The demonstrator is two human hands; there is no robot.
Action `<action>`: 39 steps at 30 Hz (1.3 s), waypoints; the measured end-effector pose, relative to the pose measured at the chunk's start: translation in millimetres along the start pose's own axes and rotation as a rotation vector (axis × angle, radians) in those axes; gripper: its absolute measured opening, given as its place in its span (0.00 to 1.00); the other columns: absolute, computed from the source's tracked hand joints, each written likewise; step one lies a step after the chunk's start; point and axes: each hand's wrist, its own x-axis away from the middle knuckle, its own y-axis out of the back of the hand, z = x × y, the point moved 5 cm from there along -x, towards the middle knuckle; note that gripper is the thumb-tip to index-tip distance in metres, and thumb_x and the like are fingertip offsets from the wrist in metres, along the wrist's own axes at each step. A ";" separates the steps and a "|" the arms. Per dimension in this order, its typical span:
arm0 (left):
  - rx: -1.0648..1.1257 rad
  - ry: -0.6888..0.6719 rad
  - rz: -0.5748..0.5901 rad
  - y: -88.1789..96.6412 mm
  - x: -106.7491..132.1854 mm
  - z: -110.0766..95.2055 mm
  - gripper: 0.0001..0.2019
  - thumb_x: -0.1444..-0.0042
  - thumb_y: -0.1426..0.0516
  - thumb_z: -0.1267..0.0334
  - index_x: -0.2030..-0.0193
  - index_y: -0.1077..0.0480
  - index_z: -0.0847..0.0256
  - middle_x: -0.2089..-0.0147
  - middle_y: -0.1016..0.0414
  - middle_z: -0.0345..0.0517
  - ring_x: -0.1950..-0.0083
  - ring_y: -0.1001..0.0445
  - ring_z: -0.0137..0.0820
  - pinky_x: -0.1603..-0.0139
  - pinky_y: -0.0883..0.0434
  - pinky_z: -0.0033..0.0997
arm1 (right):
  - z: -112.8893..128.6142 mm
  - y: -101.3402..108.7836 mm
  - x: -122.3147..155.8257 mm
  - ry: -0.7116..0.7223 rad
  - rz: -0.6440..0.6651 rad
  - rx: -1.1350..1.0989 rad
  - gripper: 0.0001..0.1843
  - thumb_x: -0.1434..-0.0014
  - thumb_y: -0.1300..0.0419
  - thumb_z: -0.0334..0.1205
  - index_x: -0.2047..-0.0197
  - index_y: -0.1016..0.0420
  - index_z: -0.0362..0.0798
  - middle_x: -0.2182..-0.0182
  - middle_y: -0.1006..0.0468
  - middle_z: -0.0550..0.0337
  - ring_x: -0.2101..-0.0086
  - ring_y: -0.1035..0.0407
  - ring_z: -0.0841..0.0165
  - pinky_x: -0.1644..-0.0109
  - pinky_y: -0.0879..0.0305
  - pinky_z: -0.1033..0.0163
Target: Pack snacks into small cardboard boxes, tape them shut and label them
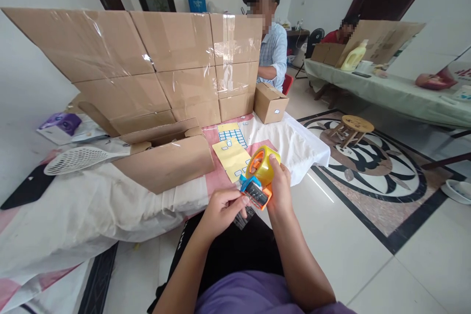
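Note:
My right hand (280, 181) is wrapped round a tape dispenser (257, 192) with a blue and orange frame and a dark roller. A thick yellow roll of packing tape (268, 167) sits on it. My left hand (224, 208) is closed in a pinch at the dispenser's cutter end. A clear strip of tape (243, 219) hangs by those fingertips, over my dark trousers. Just beyond the dispenser, yellow sheets with blue-outlined labels (231, 154) lie on the table. To the left stands an open cardboard box (172, 164).
A tall taped cardboard panel (184, 54) stands across the table (121, 206), with a small closed box (270, 103) at its right end. A white perforated scoop (79, 161) lies left. A person (274, 49) sits behind the panel. A wooden stool (356, 125) stands on the floor.

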 end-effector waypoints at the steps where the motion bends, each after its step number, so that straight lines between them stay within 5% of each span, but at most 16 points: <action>1: 0.002 0.000 -0.001 -0.4 0.0 0.0 0.22 0.34 0.45 0.51 0.75 0.23 0.61 0.75 0.20 0.46 0.75 0.27 0.30 0.73 0.36 0.27 | -0.3 0.2 0.0 -0.010 -0.002 0.006 0.19 0.45 0.31 0.54 0.64 0.19 0.44 0.73 0.19 0.55 0.73 0.25 0.65 0.70 0.25 0.62; 14: 0.041 0.020 0.002 -0.6 1.8 1.2 0.23 0.33 0.46 0.47 0.69 0.20 0.62 0.76 0.21 0.46 0.72 0.25 0.32 0.68 0.31 0.29 | -0.8 -3.6 1.1 -0.034 0.039 -0.017 0.20 0.45 0.31 0.54 0.61 0.21 0.44 0.72 0.19 0.54 0.72 0.23 0.63 0.69 0.24 0.61; 23: -0.103 0.027 -0.046 -2.4 2.9 -2.0 0.23 0.32 0.47 0.54 0.78 0.27 0.60 0.76 0.22 0.43 0.74 0.30 0.27 0.70 0.37 0.27 | -3.7 4.9 -9.7 0.006 -0.006 -0.036 0.19 0.45 0.31 0.53 0.64 0.21 0.44 0.73 0.19 0.56 0.75 0.25 0.65 0.71 0.25 0.62; 26: -0.157 0.051 -0.098 9.5 5.3 2.9 0.23 0.33 0.46 0.55 0.79 0.30 0.61 0.78 0.25 0.41 0.76 0.33 0.26 0.72 0.39 0.27 | 7.4 19.0 -38.6 0.010 -0.087 -0.105 0.21 0.45 0.32 0.55 0.63 0.22 0.43 0.71 0.19 0.56 0.73 0.23 0.64 0.68 0.24 0.61; 28: -0.130 0.086 -0.161 24.8 9.0 8.5 0.21 0.33 0.45 0.54 0.77 0.28 0.61 0.76 0.23 0.41 0.74 0.30 0.27 0.71 0.36 0.26 | 22.9 28.1 -69.7 0.154 -0.128 -0.089 0.21 0.44 0.33 0.56 0.62 0.23 0.44 0.69 0.18 0.56 0.72 0.23 0.65 0.67 0.24 0.61; 32: -0.043 0.110 -0.301 53.4 16.7 15.0 0.15 0.36 0.42 0.53 0.64 0.22 0.61 0.69 0.18 0.45 0.66 0.21 0.33 0.63 0.27 0.28 | 42.2 19.3 -138.1 0.480 0.057 0.269 0.25 0.45 0.34 0.60 0.60 0.25 0.45 0.67 0.18 0.56 0.71 0.25 0.69 0.68 0.29 0.65; 36: 0.029 0.075 -0.389 62.5 17.4 13.5 0.13 0.39 0.40 0.54 0.58 0.20 0.62 0.60 0.15 0.49 0.57 0.17 0.39 0.55 0.22 0.32 | 23.0 3.6 -188.4 0.327 0.270 0.577 0.38 0.58 0.30 0.69 0.57 0.26 0.45 0.59 0.17 0.50 0.64 0.24 0.63 0.63 0.27 0.61; 39: 0.084 0.067 -0.406 63.6 15.4 13.7 0.14 0.38 0.40 0.54 0.52 0.20 0.60 0.55 0.15 0.50 0.51 0.17 0.41 0.50 0.22 0.34 | 18.6 8.1 -203.6 0.250 0.275 0.694 0.40 0.66 0.26 0.68 0.60 0.27 0.45 0.62 0.17 0.46 0.63 0.23 0.56 0.62 0.26 0.55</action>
